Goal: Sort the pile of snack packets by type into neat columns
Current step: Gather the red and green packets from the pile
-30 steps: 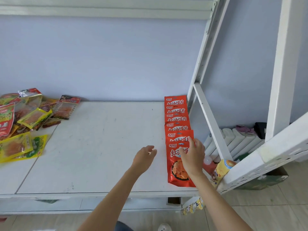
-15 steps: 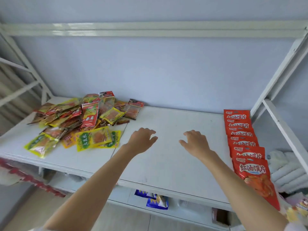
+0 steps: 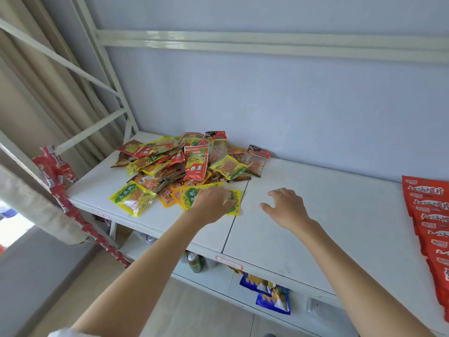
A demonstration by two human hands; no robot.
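A mixed pile of snack packets (image 3: 184, 161) lies at the back left of the white table (image 3: 315, 215): yellow-green, red and clear ones overlapping. My left hand (image 3: 211, 203) rests palm down on a yellow-green packet (image 3: 234, 199) at the pile's near edge, fingers spread over it, not gripping. Just right of it, my right hand (image 3: 286, 206) hovers over bare table with fingers apart and nothing in it. A neat column of overlapping red packets (image 3: 430, 215) runs along the table's right edge.
A white metal frame (image 3: 116, 93) rises at the left with a curtain behind it. Red tape (image 3: 58, 176) wraps a rail at the left. Under the table stand a green can (image 3: 194, 262) and blue packets (image 3: 272, 295). A blue wall backs the table.
My view swung left from the red column to the pile. My right hand left the red packet. Both hands moved left, and the left one now lies on a yellow-green packet.
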